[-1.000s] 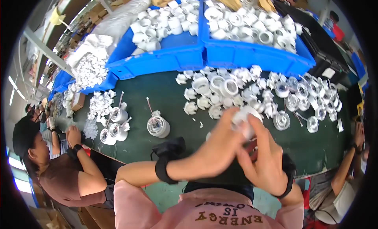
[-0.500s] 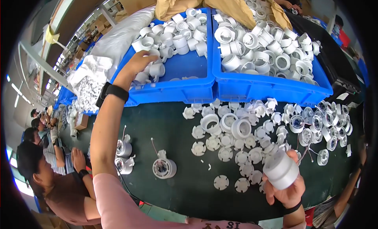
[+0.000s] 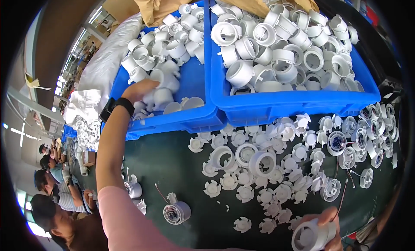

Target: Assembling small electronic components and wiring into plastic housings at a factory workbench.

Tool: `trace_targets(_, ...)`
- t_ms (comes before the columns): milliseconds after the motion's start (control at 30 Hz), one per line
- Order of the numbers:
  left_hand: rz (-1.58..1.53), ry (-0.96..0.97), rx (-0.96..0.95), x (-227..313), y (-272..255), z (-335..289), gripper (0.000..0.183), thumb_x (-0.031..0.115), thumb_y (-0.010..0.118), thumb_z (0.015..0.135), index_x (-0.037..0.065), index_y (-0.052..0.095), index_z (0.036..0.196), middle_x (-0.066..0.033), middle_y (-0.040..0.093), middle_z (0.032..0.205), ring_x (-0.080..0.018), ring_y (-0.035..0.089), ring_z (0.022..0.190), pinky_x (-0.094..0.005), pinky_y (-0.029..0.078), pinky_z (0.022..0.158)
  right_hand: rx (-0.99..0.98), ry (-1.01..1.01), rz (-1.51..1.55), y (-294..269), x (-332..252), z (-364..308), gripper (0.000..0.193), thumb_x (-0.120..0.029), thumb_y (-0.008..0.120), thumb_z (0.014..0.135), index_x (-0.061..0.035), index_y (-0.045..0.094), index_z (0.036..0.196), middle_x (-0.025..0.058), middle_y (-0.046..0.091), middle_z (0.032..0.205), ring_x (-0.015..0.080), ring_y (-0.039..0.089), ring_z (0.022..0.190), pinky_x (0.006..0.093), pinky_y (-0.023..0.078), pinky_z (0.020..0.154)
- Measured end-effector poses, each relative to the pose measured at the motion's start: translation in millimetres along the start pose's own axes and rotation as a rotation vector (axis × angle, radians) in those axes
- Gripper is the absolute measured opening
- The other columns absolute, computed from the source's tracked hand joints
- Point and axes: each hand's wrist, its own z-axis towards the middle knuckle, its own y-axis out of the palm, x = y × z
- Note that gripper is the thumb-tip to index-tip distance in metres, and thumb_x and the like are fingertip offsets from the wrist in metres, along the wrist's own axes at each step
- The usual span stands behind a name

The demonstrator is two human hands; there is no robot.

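Observation:
My left hand (image 3: 140,90) reaches into the left blue bin (image 3: 173,121), its fingers closed around a white plastic housing (image 3: 166,78) that is blurred by motion. Other white cup-shaped housings (image 3: 162,97) lie right beside those fingers. Low at the right, my right hand (image 3: 333,240) grips a white cylindrical housing (image 3: 312,234), its round opening tilted toward me. A thin wire (image 3: 343,195) rises beside that hand; where it starts is hidden. Between my arms, flat white notched discs (image 3: 243,225) and several white rings (image 3: 262,163) rest on the dark green table (image 3: 199,208).
A second blue bin (image 3: 298,105) is heaped with white ring-shaped parts (image 3: 283,61). Wired round units (image 3: 337,143) cluster at the right. Another wired housing (image 3: 177,212) stands left of centre. Co-workers (image 3: 56,216) sit along the left side.
My left hand has moved nearer the bin's front, with a housing at its fingers. My right hand has lowered and turned its housing, so the opening now shows. The whole view has shifted.

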Motion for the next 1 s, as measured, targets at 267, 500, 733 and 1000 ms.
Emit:
trace_targets(267,0.482,0.490,0.590,78,7,-91,0.039,0.025,0.044,0.092,-0.007,0.058,0.110,-0.0215,0.064,0.092,-0.0237,0.066,0.078,-0.0388,0.051,0.069,0.200,-0.028,-0.086,6,7,7,0.077,-0.032,0.085,0.056,-0.0031,0.036,0.108,0.0180,0.060,0.082,0.0224,0.059,0.054,0.0287,0.044,0.037)
trace_targets(500,-0.196,0.439,0.272,165,160,-320,0.050,0.004,0.040,0.085,-0.001,0.039,0.135,-0.0137,0.064,0.099,-0.0198,0.066,0.076,-0.0282,0.054,0.064,-0.149,-0.209,-0.658,9,8,6,0.073,0.001,0.076,0.071,0.0031,0.039,0.133,0.0110,0.049,0.126,0.0185,0.053,0.111,0.0337,0.039,0.097)
trace_targets(733,-0.327,0.523,-0.246,129,296,-379,0.047,-0.001,0.041,0.080,0.001,0.041,0.127,-0.0162,0.057,0.110,-0.0287,0.060,0.096,-0.0348,0.045,0.086,-0.425,-0.806,-1.146,47,21,-8,0.070,-0.016,0.085,0.061,0.0039,0.050,0.117,0.0299,0.057,0.107,0.0347,0.063,0.093,0.0401,0.050,0.076)
trace_targets(1000,-1.243,0.437,-0.640,118,344,-390,0.070,0.023,0.053,0.091,0.004,0.018,0.148,-0.0140,0.042,0.133,-0.0210,0.055,0.105,-0.0299,0.049,0.078,-0.051,-0.510,-1.236,29,26,-42,0.065,-0.006,0.076,0.067,0.0060,0.048,0.125,0.0173,0.051,0.119,0.0251,0.059,0.101,0.0335,0.050,0.084)
